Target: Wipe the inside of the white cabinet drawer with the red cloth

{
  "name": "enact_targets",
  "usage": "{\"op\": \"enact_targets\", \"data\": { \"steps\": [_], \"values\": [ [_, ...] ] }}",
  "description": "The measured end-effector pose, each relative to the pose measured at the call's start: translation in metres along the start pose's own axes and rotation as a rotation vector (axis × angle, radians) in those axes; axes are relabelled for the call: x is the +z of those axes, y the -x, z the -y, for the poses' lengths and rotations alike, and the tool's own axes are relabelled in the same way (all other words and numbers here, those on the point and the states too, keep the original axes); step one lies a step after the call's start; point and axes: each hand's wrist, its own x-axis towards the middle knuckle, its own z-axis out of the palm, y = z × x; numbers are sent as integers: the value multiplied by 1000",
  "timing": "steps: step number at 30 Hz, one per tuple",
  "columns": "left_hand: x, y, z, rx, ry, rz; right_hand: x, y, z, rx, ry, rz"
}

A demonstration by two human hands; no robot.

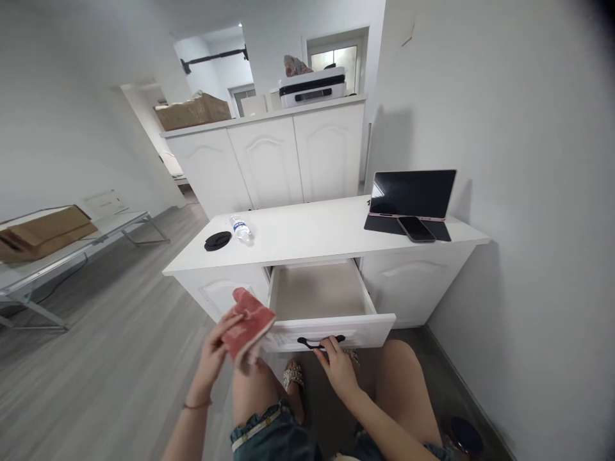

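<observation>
A folded red cloth is gripped in my left hand, held up beside the left front corner of the pulled-out drawer. The cloth's lower edge is blurred. My right hand has its fingers hooked on the black drawer handle at the drawer's front. White inside and out, the drawer shows a bare beige bottom. It juts out from the middle of the white desk, above my knees.
On the desk stand a tablet in a stand cover, a phone, a water bottle lying down and a black round item. White cabinets rise behind. A cardboard box sits on a side table to the left.
</observation>
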Motion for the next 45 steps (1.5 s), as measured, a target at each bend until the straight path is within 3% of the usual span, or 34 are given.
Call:
{"op": "enact_targets", "data": {
  "steps": [5, 11, 16, 21, 27, 31, 36, 40, 45],
  "values": [
    [64, 15, -30, 200, -452, 68, -1, 0, 1, -5, -20, 17],
    [101, 9, -35, 268, -758, 65, -9, -2, 3, -1, -118, 26],
    [120, 7, -36, 241, -761, 65, -14, -2, 3, 0, -139, 54],
    [135, -3, -54, 279, -719, 97, -1, 8, -4, 10, -46, 59],
    [153, -25, -95, 355, -639, 216, 14, 21, -7, 16, 77, 80],
    [169, -38, -128, 399, -604, 280, 9, 33, -3, -24, 54, 38],
    [193, -49, -154, 428, -579, 312, -2, 62, -12, -131, -74, 84],
    [213, -49, -159, 445, -559, 283, -14, 86, -24, -222, -180, 138],
    [241, -41, -146, 563, -604, 218, -31, 100, -24, -198, -264, 127]
  ]
}}
